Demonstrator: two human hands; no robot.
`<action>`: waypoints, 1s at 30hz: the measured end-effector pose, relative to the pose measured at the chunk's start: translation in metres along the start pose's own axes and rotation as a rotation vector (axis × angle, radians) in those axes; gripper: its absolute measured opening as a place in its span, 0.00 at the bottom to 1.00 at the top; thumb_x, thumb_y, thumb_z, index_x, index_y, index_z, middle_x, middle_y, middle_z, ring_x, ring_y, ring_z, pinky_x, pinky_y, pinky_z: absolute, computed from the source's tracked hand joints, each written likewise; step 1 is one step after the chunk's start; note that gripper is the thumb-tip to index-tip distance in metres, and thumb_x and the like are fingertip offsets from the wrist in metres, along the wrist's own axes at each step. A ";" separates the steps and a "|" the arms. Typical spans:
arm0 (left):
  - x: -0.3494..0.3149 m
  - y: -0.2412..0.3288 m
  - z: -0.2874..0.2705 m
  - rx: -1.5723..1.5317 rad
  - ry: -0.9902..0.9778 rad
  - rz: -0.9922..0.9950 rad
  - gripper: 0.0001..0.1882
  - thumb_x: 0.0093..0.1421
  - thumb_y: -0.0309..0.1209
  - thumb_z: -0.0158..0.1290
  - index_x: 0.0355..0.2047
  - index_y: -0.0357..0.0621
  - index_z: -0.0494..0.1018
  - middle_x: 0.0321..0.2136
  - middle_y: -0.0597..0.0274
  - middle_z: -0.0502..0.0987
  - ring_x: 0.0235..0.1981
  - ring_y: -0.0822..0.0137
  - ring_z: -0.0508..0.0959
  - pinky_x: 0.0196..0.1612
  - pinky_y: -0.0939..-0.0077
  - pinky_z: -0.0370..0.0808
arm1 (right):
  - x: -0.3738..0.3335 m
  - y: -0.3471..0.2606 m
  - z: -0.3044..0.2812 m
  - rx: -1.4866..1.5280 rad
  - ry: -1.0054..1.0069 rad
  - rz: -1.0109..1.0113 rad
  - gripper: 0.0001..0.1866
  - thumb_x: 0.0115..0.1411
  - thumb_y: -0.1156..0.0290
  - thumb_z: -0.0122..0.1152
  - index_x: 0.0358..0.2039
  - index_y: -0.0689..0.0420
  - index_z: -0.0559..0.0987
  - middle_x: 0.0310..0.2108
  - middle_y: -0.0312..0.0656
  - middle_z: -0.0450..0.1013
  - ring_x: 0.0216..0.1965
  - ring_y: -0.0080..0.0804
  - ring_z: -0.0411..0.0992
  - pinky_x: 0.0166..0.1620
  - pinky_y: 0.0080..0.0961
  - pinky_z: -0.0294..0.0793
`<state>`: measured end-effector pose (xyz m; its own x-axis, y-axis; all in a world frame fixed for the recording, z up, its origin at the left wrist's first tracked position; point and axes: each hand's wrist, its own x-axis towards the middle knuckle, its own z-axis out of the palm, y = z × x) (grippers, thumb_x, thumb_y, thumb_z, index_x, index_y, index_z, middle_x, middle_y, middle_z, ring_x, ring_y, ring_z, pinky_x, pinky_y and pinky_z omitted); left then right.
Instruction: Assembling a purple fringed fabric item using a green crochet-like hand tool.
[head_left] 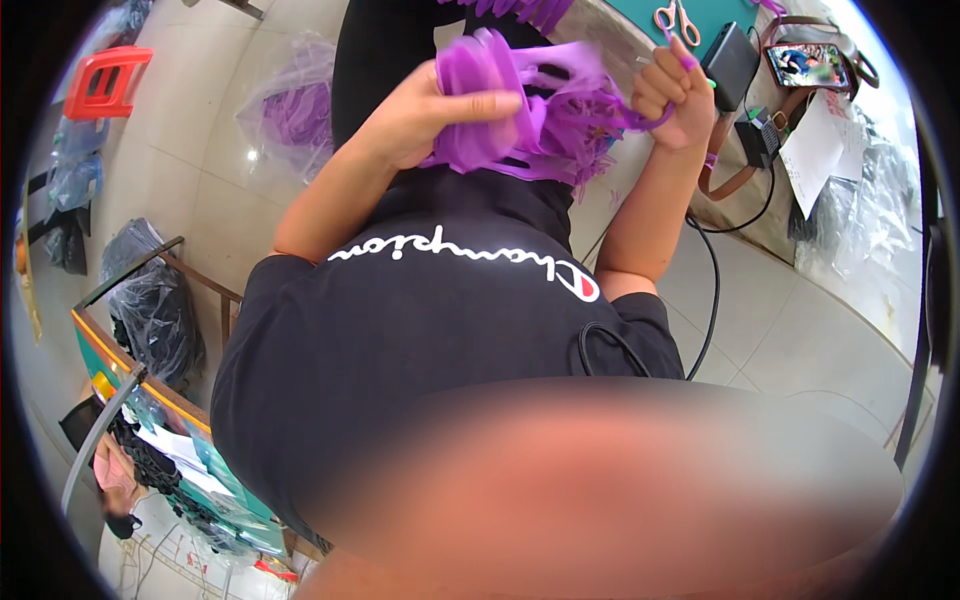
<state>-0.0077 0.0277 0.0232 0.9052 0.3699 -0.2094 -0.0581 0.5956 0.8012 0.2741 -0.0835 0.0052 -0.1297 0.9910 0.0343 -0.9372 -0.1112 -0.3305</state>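
Observation:
My left hand (pixel 425 115) is closed around a bundle of purple gauzy ribbon loops (pixel 545 125), held in front of my black shirt. My right hand (pixel 678 92) is a fist pinching a purple strand (pixel 640 122) that runs back into the bundle. The strand is pulled out to the right of the loops. Both forearms rise from my black T-shirt (pixel 420 330). More purple fringe (pixel 520 10) hangs at the top edge.
On the green table top lie pink-handled scissors (pixel 678 20), a black box (pixel 730 60), a phone (pixel 805 65), white paper (pixel 815 150) and a brown strap (pixel 735 185). A black cable (pixel 712 290) hangs down. On the tiled floor are a clear bag of purple material (pixel 295 110) and a red stool (pixel 105 80).

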 end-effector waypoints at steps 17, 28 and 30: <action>0.002 -0.007 0.004 0.104 0.264 0.307 0.06 0.56 0.26 0.56 0.29 0.36 0.73 0.23 0.62 0.77 0.24 0.74 0.76 0.29 0.82 0.73 | 0.023 0.132 0.055 -1.926 -0.030 -0.713 0.16 0.60 0.67 0.53 0.19 0.62 0.66 0.16 0.41 0.62 0.18 0.38 0.63 0.22 0.29 0.63; 0.003 -0.011 0.004 0.237 0.294 0.286 0.08 0.55 0.28 0.58 0.30 0.35 0.75 0.24 0.61 0.78 0.26 0.76 0.76 0.31 0.83 0.73 | 0.003 0.093 0.044 -0.925 0.141 0.197 0.20 0.66 0.56 0.42 0.19 0.52 0.66 0.14 0.25 0.52 0.17 0.14 0.51 0.19 0.18 0.44; 0.010 -0.010 0.001 0.076 0.254 0.187 0.07 0.55 0.27 0.58 0.31 0.36 0.75 0.25 0.61 0.77 0.26 0.75 0.77 0.31 0.83 0.74 | 0.003 0.087 0.040 -0.150 -0.043 -0.023 0.23 0.66 0.50 0.39 0.21 0.53 0.65 0.15 0.26 0.54 0.19 0.13 0.53 0.18 0.17 0.46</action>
<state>0.0021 0.0250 0.0135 0.7470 0.6398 -0.1804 -0.1730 0.4492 0.8765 0.1797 -0.0931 0.0143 -0.1253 0.9886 0.0831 -0.8815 -0.0725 -0.4666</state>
